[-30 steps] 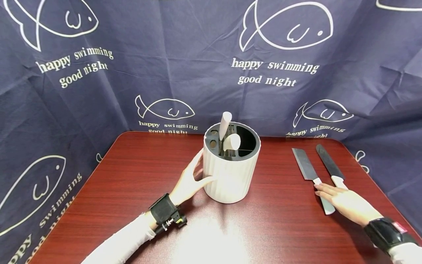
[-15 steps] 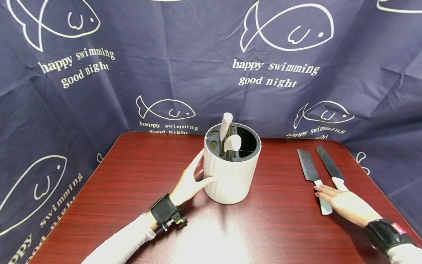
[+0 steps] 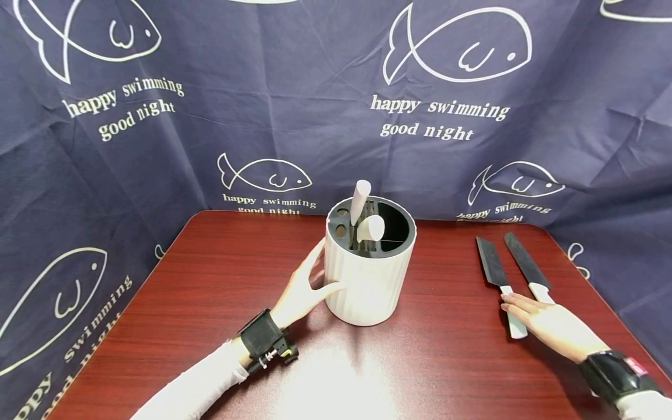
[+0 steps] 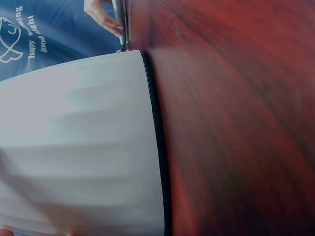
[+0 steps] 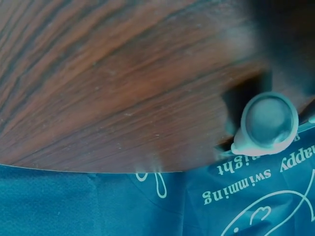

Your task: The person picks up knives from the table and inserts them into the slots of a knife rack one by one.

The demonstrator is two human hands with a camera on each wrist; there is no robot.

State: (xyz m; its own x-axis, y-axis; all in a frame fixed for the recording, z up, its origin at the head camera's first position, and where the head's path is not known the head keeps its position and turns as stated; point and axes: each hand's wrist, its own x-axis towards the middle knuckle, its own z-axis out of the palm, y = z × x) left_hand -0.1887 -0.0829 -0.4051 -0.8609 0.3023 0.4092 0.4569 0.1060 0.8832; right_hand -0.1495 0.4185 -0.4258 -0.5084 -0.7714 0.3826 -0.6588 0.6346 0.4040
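A white ribbed knife holder [image 3: 362, 291] with a black slotted top stands upright mid-table. Two white handles, a slim one [image 3: 360, 201] and a thicker one [image 3: 371, 228], stick up from its slots. My left hand [image 3: 301, 291] holds the holder's left side, thumb in front and fingers partly hidden behind. My right hand [image 3: 551, 326] grips the white handle of a cleaver [image 3: 490, 262]; the thumb is hidden. The cleaver's handle end [image 5: 269, 120] shows in the right wrist view. To its right lies a second knife [image 3: 527, 259] with a dark blade, its white handle partly covered by my hand.
The reddish-brown wooden table [image 3: 252, 256] ends at a dark blue curtain [image 3: 325, 99] printed with fish, which hangs behind and along both sides. The top of the holder has round holes on the left and a large opening [image 3: 395, 226] on the right.
The cleaver has turned slightly under my right hand: its blade has swung right, closer to the second knife, and looks narrower. My left hand and the holder have stayed in place.
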